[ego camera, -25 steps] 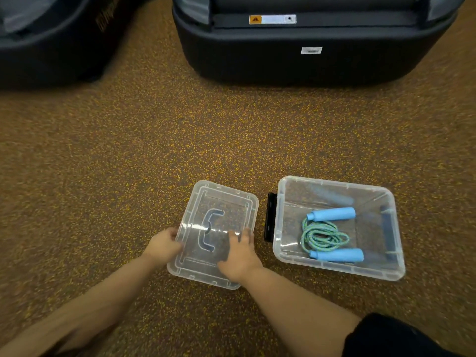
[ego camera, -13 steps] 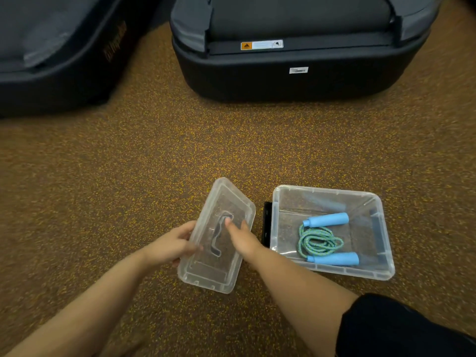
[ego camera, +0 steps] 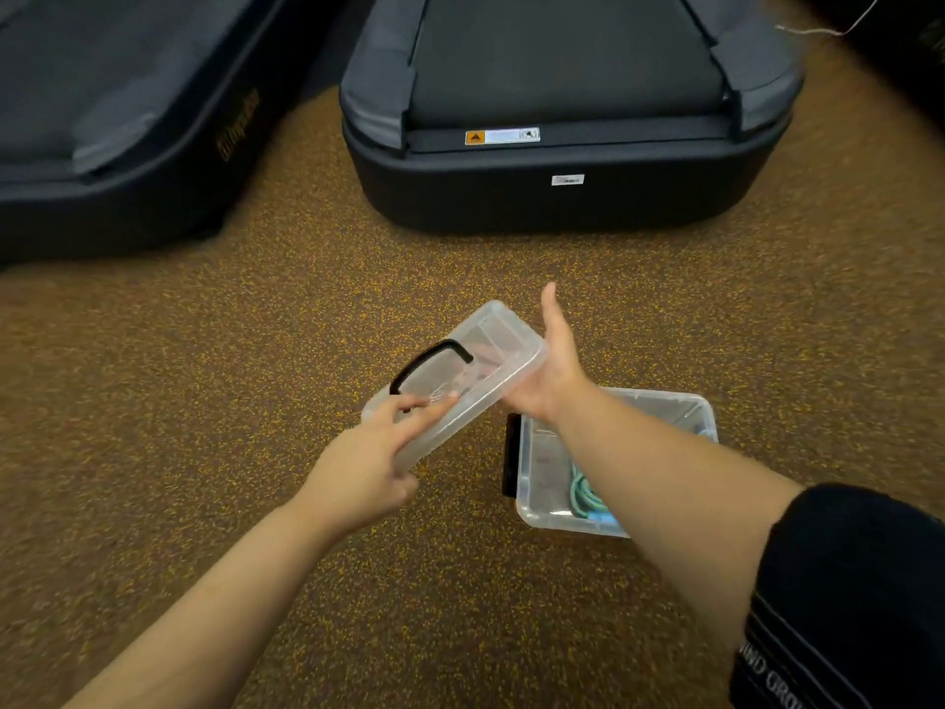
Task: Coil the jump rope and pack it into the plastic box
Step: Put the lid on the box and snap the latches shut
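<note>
The head view looks down on a brown floor (ego camera: 215, 401) flecked with yellow. At the far side stand the ends of two dark treadmills: one treadmill (ego camera: 562, 161) straight ahead, bearing an orange and white warning label (ego camera: 502, 137) and a small white sticker, and a second treadmill (ego camera: 117, 135) off to the left, set at an angle.

In the middle of the view, both hands hold a clear plastic lid (ego camera: 460, 376) up off the floor, tilted so that its far right corner sits highest. A black carrying handle (ego camera: 428, 360) arches across its top. The left hand (ego camera: 365, 463) grips the lid's near left end, fingers (ego camera: 429, 404) curled over the upper face close to the handle's base. The right hand (ego camera: 555, 365) meets the lid's right edge with the palm pressed against it, thumb pointing up and away; its other fingers are hidden behind the lid, seen only dimly through the plastic.

The plastic box (ego camera: 542, 473) rests open on the floor, below and right of the lid, with a black latch (ego camera: 511, 455) on its left end. The right forearm crosses over it and hides most of its inside. The jump rope (ego camera: 585, 496) lies in the box: a few loops of green cord and a bit of blue handle show beside the forearm. A black sleeve (ego camera: 844, 596) with white lettering covers the right upper arm.
</note>
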The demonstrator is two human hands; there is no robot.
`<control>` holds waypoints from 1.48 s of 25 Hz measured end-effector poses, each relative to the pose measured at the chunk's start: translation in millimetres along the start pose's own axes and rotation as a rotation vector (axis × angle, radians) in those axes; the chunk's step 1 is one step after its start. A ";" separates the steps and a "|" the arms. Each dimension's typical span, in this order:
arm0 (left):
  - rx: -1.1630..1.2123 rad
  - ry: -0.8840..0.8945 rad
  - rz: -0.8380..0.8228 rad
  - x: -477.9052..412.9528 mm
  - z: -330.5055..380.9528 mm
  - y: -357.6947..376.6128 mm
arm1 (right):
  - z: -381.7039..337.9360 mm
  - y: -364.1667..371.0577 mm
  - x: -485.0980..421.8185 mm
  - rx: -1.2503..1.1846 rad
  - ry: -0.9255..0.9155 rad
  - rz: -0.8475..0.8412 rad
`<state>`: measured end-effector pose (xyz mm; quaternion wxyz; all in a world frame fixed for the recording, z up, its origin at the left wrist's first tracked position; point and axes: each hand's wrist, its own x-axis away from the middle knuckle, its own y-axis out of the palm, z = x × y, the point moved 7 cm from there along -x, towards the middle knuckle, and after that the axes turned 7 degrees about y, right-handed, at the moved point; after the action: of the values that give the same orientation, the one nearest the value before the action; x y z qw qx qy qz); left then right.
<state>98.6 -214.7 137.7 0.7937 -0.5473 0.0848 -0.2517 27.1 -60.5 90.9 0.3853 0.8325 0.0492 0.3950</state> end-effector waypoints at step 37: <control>0.697 -0.494 0.033 -50.7 59.3 155.6 | -36.1 -229.6 117.8 0.956 -0.244 0.779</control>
<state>127.1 -98.1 11.7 0.9315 -0.2890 -0.1894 -0.1140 133.5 167.1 21.8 -0.1989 0.9087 -0.1310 0.3427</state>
